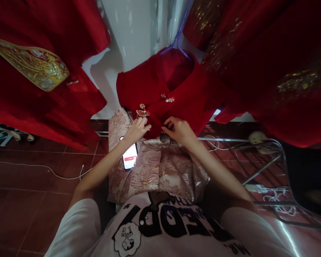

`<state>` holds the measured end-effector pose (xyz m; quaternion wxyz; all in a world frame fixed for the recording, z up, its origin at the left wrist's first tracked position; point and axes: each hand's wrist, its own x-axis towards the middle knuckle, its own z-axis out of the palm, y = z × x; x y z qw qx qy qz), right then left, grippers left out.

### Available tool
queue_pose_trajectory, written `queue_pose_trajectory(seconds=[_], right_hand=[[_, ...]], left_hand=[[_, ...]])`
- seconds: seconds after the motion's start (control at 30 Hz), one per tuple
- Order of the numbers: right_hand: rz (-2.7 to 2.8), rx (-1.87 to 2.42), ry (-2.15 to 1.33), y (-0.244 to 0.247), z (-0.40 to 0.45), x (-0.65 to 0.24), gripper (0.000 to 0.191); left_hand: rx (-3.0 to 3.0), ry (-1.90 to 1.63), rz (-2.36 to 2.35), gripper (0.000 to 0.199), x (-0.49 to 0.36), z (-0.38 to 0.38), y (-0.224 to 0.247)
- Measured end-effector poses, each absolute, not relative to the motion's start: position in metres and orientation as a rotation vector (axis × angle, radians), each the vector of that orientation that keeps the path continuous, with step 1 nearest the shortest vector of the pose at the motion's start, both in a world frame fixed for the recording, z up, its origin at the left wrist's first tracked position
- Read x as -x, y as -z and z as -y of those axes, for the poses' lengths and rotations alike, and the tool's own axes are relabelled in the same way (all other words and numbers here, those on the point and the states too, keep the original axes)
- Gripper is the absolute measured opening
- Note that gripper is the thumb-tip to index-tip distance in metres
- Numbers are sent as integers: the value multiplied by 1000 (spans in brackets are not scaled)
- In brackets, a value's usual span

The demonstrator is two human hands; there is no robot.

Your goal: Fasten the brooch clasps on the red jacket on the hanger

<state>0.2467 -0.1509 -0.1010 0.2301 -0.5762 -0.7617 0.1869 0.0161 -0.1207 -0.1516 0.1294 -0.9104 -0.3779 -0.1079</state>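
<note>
A sleeveless-looking red garment (147, 84) hangs in front of me on a purple hanger (178, 41). Beaded flower clasps (168, 98) sit at its overlapping neckline, and a fan-shaped brooch (142, 112) is on its left side. Just beneath that brooch, my left hand (138, 129) rests against the red cloth with curled fingers; whatever is in them is hidden. My right hand (178, 130) is near the garment's lower middle, thumb and fingers pinched together on something too small to name. Shiny pink brocade fabric (147, 175) covers my lap, and a lit phone (130, 157) lies on it by my left forearm.
More red garments with gold decoration hang at left (77, 46) and right (256, 60). A metal-framed chair (283, 160) stands at right, with tangled white cables (279, 200) below it. Another white cable (53, 173) crosses the red tiled floor (24, 200).
</note>
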Motion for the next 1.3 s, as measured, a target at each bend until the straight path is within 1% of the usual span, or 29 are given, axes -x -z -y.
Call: queue_pose_trajectory(seconds=[0.07,0.1,0.17,0.23,0.37,0.43,0.53,0.73,0.83,0.93,1.1,1.3], right_hand=[[2153,1741,-360,104,157,-246,29],[2184,1798,-307,105,160,-246,30],[2239,1838,-258,107,163,-246,23],[2247,1781,-316,107,164,-248,15],[2138,1525,-742,102,161,-246,14],[2060,1416,-878,102,156,-238,13],[1992,1369,-888,111,146,-220,10],[2002,1523,-678,135,134,-198,7],[2029,1569,-654,139,134,-200,9],[2030,1549,-661,140,136,-202,11],[2031,1550,-618,141,137,-202,12],[2001,1571,-625,145,137,-203,13]], left_hand=[[2627,318,1047,15,-15,119,153],[2637,349,1045,13,-14,119,154],[2701,465,1110,10,-11,121,158],[2801,659,1250,8,-7,124,162],[2910,1140,1572,14,-5,129,169],[2898,1346,1715,15,-8,129,172],[2837,1600,1934,11,-12,126,175],[2810,1916,2116,26,-13,121,179],[2788,2002,2169,29,-13,119,181],[2818,2003,2210,30,-13,118,180],[2816,2014,2255,24,-12,119,178],[2844,1877,2144,25,-8,119,181]])
